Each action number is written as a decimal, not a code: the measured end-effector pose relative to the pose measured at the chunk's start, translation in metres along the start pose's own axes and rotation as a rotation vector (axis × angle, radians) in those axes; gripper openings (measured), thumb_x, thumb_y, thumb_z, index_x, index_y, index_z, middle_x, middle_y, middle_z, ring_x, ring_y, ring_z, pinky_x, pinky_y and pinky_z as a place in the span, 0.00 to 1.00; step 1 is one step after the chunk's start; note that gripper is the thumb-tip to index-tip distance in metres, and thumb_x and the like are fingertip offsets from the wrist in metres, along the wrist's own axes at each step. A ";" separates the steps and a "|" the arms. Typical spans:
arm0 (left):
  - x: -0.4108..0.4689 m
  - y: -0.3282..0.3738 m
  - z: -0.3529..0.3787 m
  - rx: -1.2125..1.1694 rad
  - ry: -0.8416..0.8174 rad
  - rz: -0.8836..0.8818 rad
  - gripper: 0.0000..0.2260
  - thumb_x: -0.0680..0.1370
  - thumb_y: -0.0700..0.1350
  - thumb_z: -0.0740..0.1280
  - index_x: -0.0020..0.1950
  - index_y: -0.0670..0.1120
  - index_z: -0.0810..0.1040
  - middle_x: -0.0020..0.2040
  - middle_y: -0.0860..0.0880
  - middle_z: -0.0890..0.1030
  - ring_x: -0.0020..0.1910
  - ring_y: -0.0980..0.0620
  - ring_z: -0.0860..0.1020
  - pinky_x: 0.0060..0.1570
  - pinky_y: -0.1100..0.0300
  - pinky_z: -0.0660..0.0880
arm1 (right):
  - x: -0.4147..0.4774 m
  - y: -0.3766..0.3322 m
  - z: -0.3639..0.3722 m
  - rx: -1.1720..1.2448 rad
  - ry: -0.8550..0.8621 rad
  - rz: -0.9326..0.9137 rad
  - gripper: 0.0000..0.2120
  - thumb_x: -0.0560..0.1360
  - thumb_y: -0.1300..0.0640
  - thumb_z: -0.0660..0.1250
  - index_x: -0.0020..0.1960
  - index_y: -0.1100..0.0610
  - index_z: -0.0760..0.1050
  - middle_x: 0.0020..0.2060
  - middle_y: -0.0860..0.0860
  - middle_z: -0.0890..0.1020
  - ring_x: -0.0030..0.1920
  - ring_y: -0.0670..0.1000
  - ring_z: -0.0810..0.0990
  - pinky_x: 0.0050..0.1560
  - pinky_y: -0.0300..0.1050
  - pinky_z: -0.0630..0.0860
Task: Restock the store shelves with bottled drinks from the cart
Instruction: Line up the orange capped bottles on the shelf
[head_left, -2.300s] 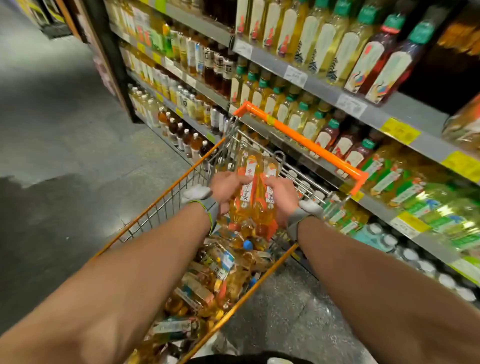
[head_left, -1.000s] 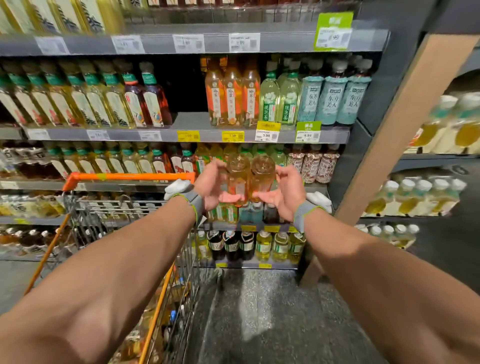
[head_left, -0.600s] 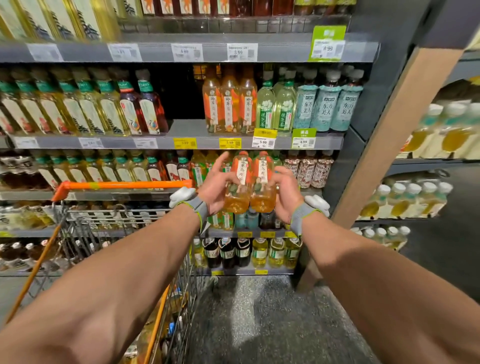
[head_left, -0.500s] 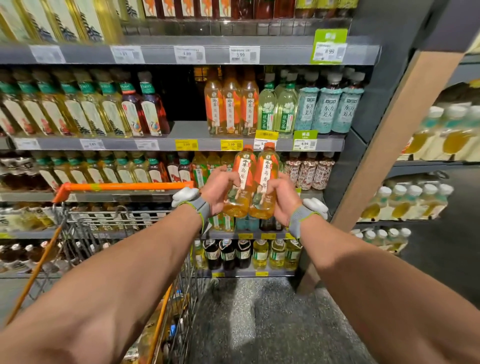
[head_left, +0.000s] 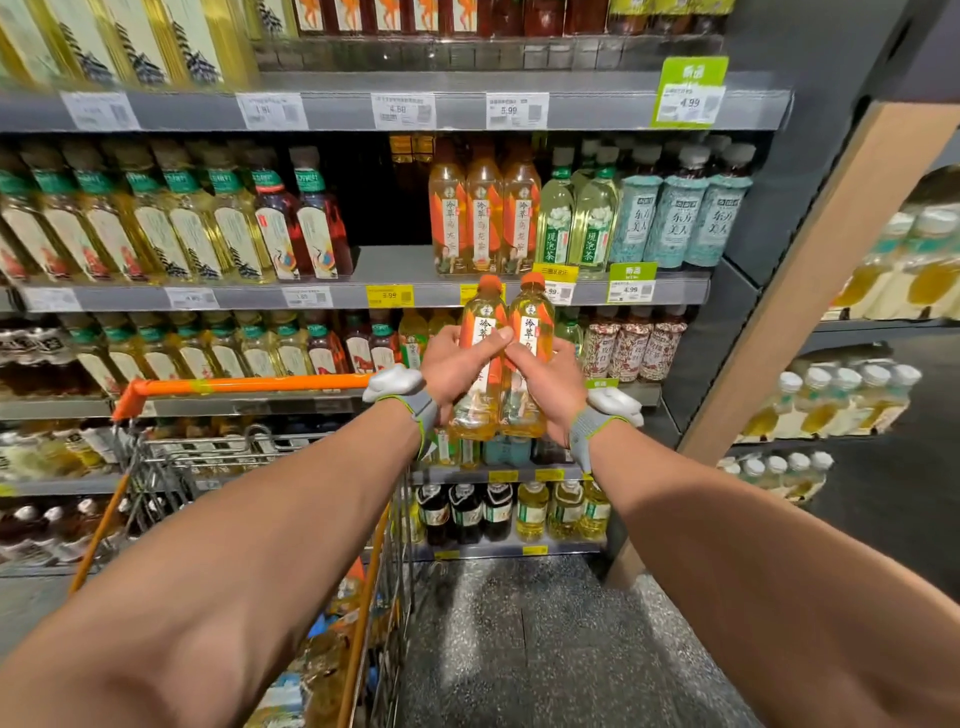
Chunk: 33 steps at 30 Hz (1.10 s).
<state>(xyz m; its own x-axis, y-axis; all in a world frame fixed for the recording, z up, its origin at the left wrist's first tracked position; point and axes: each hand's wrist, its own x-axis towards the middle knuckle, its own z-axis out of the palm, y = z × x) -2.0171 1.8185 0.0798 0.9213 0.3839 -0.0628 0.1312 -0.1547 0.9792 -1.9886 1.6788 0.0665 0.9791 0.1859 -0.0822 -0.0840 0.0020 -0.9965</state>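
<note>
Cart (head_left: 239, 385): parked at the left, handle towards the shelves. More bottles lie in its basket, so we judge the restocking far from done.

Middle shelf (head_left: 395, 262): a bare grey stretch with a dark gap behind it, just left of the orange-label row.

Left hand (head_left: 454, 364): fingers curled round the left bottle (head_left: 483, 312), thumb laid across its label. Firm grip, nothing else in it.

The two bottles: upright, orange caps up, pressed side by side and touching. They are held in the air in front of the shelving. Their caps are level with the price strip of the middle shelf. The right bottle (head_left: 535, 312) stands a shade higher than its partner.

Matching row (head_left: 483, 208): three bottles with the same label stand on the middle shelf, directly above the held pair. We take this as the destination.

Right hand (head_left: 556, 379): wrapped round the right bottle from the outer side, thumb on the front. It holds only that bottle.

Step in hand, as we read it: carry from cart to shelf, pair raised but not yet placed.

Next move calls for lifting the bases above the shelf lip. The pair can then go forward into the bare stretch or in front of the matching row. Labels should face out, and the standing bottles must not be knocked.
</note>
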 end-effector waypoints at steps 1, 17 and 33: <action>0.004 0.000 -0.001 0.005 0.009 0.014 0.24 0.73 0.59 0.77 0.61 0.46 0.78 0.49 0.54 0.83 0.45 0.59 0.82 0.31 0.73 0.74 | 0.002 -0.001 0.001 0.017 -0.003 -0.013 0.35 0.70 0.40 0.77 0.69 0.58 0.73 0.59 0.53 0.83 0.59 0.53 0.82 0.64 0.55 0.78; 0.090 0.039 0.009 0.133 0.453 0.183 0.09 0.70 0.55 0.75 0.38 0.54 0.78 0.32 0.61 0.82 0.31 0.65 0.79 0.32 0.69 0.72 | 0.111 -0.036 0.002 -0.116 0.061 -0.245 0.12 0.71 0.51 0.77 0.52 0.52 0.83 0.43 0.44 0.86 0.44 0.44 0.84 0.49 0.43 0.79; 0.133 0.063 -0.028 0.287 0.475 0.415 0.24 0.68 0.53 0.78 0.63 0.57 0.79 0.56 0.52 0.81 0.53 0.55 0.78 0.51 0.63 0.72 | 0.168 -0.071 0.031 -0.380 0.129 -0.483 0.25 0.69 0.41 0.75 0.61 0.53 0.78 0.56 0.50 0.80 0.57 0.54 0.79 0.58 0.51 0.77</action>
<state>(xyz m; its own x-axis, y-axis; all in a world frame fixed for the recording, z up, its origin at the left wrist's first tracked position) -1.8967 1.8855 0.1381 0.6644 0.5879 0.4614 -0.0451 -0.5848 0.8099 -1.8235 1.7402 0.1236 0.9068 0.1307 0.4008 0.4215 -0.2979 -0.8565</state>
